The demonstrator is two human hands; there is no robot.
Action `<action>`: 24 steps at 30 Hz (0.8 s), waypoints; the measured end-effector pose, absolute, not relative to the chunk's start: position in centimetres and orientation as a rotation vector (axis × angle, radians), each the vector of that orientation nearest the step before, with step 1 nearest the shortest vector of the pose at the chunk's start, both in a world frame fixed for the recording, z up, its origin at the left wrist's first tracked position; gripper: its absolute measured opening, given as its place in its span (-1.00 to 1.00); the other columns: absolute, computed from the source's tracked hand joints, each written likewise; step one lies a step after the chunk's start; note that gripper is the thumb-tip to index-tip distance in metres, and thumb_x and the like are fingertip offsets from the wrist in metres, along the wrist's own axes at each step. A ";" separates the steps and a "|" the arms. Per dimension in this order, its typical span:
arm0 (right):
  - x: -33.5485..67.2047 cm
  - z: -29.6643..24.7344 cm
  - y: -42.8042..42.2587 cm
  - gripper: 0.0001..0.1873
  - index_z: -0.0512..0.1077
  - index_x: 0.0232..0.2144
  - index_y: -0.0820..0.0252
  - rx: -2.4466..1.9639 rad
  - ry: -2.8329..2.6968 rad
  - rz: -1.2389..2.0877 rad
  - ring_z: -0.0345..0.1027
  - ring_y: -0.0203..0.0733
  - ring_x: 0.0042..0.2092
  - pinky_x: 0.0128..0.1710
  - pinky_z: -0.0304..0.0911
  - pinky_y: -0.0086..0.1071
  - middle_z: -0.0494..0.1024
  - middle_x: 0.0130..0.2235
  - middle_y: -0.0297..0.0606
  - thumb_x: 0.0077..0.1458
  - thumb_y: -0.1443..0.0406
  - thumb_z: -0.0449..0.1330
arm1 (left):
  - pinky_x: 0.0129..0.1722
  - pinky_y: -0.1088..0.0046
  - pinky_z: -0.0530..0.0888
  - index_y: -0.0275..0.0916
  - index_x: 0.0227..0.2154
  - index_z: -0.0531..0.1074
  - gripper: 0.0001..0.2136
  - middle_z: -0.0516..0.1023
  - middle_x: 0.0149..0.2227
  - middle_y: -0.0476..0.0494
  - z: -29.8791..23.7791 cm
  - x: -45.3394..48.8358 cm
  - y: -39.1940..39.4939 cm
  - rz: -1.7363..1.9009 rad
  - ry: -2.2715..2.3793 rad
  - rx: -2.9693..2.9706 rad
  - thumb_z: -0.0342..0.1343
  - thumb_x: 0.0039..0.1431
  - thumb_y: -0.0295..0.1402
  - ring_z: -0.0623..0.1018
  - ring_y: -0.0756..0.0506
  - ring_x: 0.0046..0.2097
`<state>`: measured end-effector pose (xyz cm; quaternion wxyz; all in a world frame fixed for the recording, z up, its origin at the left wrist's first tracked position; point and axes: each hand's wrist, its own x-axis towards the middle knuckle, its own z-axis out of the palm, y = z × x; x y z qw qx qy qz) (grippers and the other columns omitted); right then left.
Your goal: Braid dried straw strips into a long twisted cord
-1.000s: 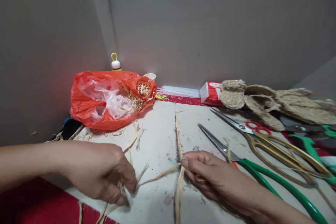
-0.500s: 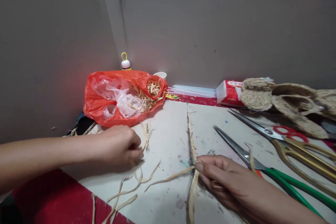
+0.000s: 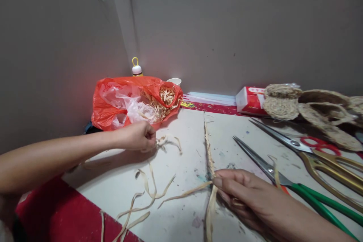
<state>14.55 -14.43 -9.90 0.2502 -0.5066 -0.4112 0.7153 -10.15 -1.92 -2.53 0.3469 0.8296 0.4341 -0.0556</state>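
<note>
A thin straw braid [image 3: 209, 151] runs up the white board, its upper end pointing away from me. My right hand [image 3: 241, 191] pinches it at its lower end between thumb and fingers. From that pinch one loose strip [image 3: 185, 194] sticks out to the left, and a wider strip [image 3: 210, 211] hangs toward me. My left hand [image 3: 141, 138] is closed just in front of the red bag, with a small bunch of straw strips [image 3: 164, 141] coming out at its fingertips. Several loose straw strips [image 3: 132, 210] lie curled on the board nearer to me.
A red plastic bag [image 3: 109, 94] of straw stands at the back left, beside a white cup [image 3: 176, 81]. On the right lie green-handled scissors [image 3: 312, 200] and gold-handled scissors [image 3: 326, 162]. Woven straw pieces [image 3: 280, 107] rest against a red-and-white tissue pack [image 3: 251, 100].
My left hand has moved up and away from me, toward the red bag, and the bunch of strips at its fingers has shifted and bent right. My right hand still pinches the braid.
</note>
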 end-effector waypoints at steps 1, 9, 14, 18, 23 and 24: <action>14.6 -9.9 -14.4 -0.51 0.12 -0.62 0.18 -1.384 -1.118 1.941 -0.32 -0.46 -0.63 -0.68 -0.33 -0.52 -0.02 -0.66 -0.52 -0.01 -0.08 0.08 | -0.53 0.58 0.22 -0.26 -0.57 0.31 -0.93 0.38 -0.61 0.03 -2.0 -10.1 -1.6 -0.111 1.179 2.274 -0.02 -0.05 -0.41 0.32 0.07 -0.57; 14.5 -10.0 -14.6 -0.54 0.14 -0.62 0.18 -1.371 -1.075 1.940 -0.31 -0.46 -0.63 -0.67 -0.32 -0.52 -0.02 -0.66 -0.52 -0.01 -0.04 0.12 | -0.56 0.49 0.09 -0.25 -0.59 0.36 -0.84 0.34 -0.64 -0.06 -1.8 -10.6 -4.3 -0.164 1.278 2.836 -0.04 0.02 -0.37 0.21 0.04 -0.61; 14.2 -9.9 -14.4 -0.54 0.13 -0.62 0.17 -1.395 -1.072 1.912 -0.31 -0.47 -0.64 -0.68 -0.30 -0.52 -0.04 -0.67 -0.53 -0.07 -0.05 0.14 | -0.59 0.49 0.08 -0.27 -0.61 0.41 -0.69 0.37 -0.64 -0.08 -3.2 -11.3 -6.4 -0.222 1.226 2.597 0.02 0.06 -0.14 0.26 0.05 -0.61; 14.1 -9.9 -14.4 -0.52 0.12 -0.61 0.17 -1.359 -1.077 1.925 -0.34 -0.47 -0.64 -0.68 -0.37 -0.52 -0.04 -0.67 -0.55 -0.05 -0.07 0.11 | -0.53 0.56 0.18 -0.24 -0.51 0.43 -0.89 0.43 -0.54 0.00 -4.6 -11.3 -6.0 -0.126 1.153 2.398 0.08 0.00 -0.31 0.31 0.05 -0.53; 14.3 -9.7 -14.4 -0.55 0.10 -0.63 0.18 -1.320 -1.102 1.959 -0.36 -0.48 -0.67 -0.70 -0.42 -0.50 -0.06 -0.70 -0.56 0.03 0.00 0.08 | -0.44 0.60 0.27 -0.28 -0.48 0.40 -0.92 0.42 -0.48 0.00 -5.6 -11.1 -5.9 0.064 1.021 2.096 0.03 0.00 -0.41 0.35 0.05 -0.44; 14.3 -9.7 -14.3 -0.56 0.10 -0.63 0.18 -1.317 -1.107 1.963 -0.36 -0.48 -0.67 -0.70 -0.43 -0.50 -0.06 -0.71 -0.56 0.05 0.01 0.07 | -0.44 0.60 0.27 -0.29 -0.45 0.38 -0.90 0.42 -0.47 -0.01 -5.5 -11.0 -6.1 0.110 1.007 2.007 0.02 0.03 -0.37 0.35 0.05 -0.43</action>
